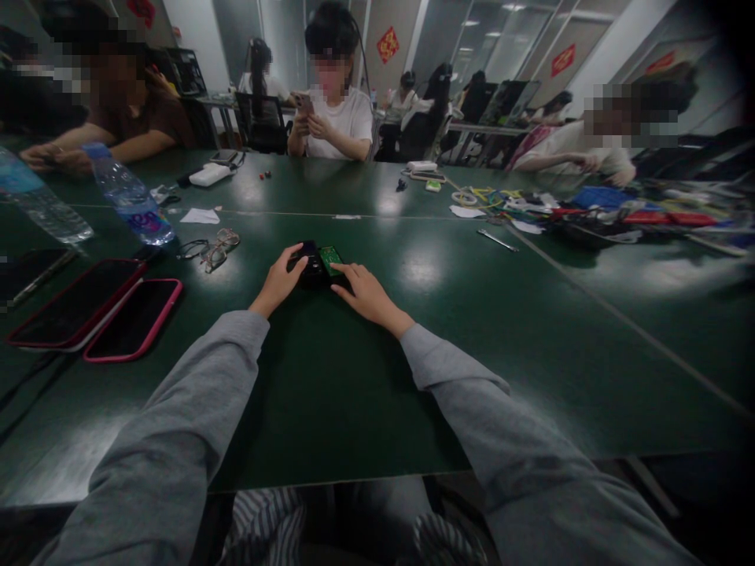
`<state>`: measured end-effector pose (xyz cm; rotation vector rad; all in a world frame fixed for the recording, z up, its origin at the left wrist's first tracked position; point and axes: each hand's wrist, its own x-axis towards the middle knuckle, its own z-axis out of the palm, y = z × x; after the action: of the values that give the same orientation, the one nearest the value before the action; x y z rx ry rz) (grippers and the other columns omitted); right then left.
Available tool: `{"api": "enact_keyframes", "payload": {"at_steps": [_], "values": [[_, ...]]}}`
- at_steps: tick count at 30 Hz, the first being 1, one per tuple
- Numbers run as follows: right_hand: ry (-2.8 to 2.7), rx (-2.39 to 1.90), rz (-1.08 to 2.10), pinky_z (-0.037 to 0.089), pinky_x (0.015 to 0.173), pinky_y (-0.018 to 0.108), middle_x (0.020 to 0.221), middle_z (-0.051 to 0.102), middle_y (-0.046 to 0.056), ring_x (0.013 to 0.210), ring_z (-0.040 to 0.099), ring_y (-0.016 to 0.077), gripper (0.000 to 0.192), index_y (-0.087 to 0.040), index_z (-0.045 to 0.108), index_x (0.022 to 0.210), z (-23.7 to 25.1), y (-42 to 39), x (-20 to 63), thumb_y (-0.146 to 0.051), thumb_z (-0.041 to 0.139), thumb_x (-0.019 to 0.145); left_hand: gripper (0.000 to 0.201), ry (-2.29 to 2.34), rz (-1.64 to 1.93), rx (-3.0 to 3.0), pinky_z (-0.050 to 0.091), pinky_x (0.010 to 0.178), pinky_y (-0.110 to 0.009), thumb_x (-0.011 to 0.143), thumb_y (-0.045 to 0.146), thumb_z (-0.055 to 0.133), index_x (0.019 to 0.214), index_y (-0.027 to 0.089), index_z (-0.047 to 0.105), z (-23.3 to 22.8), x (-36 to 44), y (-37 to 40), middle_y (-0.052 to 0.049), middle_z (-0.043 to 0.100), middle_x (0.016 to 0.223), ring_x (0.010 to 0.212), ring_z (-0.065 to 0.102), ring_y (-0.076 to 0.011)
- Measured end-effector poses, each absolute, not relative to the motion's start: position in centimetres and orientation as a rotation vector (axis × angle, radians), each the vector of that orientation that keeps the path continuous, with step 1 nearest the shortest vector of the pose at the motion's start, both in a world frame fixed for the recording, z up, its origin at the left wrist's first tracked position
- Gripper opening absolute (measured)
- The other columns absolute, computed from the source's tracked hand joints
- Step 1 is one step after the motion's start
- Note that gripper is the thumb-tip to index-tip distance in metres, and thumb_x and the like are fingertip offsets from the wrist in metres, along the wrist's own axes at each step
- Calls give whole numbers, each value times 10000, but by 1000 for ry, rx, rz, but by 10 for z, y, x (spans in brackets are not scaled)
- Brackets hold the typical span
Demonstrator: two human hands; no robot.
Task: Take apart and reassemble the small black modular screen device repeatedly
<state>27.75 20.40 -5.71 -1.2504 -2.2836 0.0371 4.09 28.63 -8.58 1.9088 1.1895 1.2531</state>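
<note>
A small black electronic device lies opened on the dark green table in front of me. Its left half (pixel 312 269) is a black casing with small light marks. The right half bears a green circuit board (pixel 330 255). My left hand (pixel 286 275) is closed on the black casing, its thumb on top and its fingers along the far left side. From the right, my right hand (pixel 369 295) grips the half with the circuit board. Its index finger lies on the board and the thumb is at the near edge. Fine details of the device are too small to tell.
Eyeglasses (pixel 217 251), a water bottle (pixel 130 196) and a pink-edged phone (pixel 135 318) lie or stand at left. A thin metal tool (pixel 497 240) lies to the right, before a heap of cables (pixel 613 208). Several people sit around the table.
</note>
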Motion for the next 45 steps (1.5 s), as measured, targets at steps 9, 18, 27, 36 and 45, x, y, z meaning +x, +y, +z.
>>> {"api": "enact_keyframes", "payload": {"at_steps": [9,18,27,36,45], "values": [[-2289,-1272,42,511,911,439,1186,593,121,1046,561,267,492,-178,449,1459,-54,202,277,-418,496,1032,522,1198,1226,1884,473,1110,-505,944,498,535,1417,278,516,-87,40,287,-88,560,1470,1313,582,-268],[-2288,-1286,61,507,933,455,1209,593,127,1080,560,278,486,-191,445,1460,-53,201,276,-429,474,1037,507,1165,1260,1875,465,1118,-495,939,482,557,1398,267,537,-88,41,288,-90,586,1441,1278,608,-263],[-2286,-1294,61,508,936,462,1206,592,123,1079,563,283,480,-213,442,1462,-54,201,276,-438,465,1038,495,1161,1275,1863,466,1117,-483,934,468,575,1389,274,548,-90,40,290,-83,592,1436,1258,623,-258],[-2289,-1286,47,510,913,451,1192,595,123,1056,560,279,486,-203,445,1460,-55,203,277,-442,461,1038,488,1169,1268,1877,478,1105,-482,942,455,567,1393,272,543,-87,41,287,-89,583,1447,1270,617,-259],[-2284,-1284,50,512,909,444,1193,593,127,1054,561,276,490,-193,447,1462,-55,202,276,-437,467,1037,504,1161,1257,1876,479,1103,-499,932,466,575,1392,265,541,-87,40,287,-94,577,1452,1277,611,-270]]}}
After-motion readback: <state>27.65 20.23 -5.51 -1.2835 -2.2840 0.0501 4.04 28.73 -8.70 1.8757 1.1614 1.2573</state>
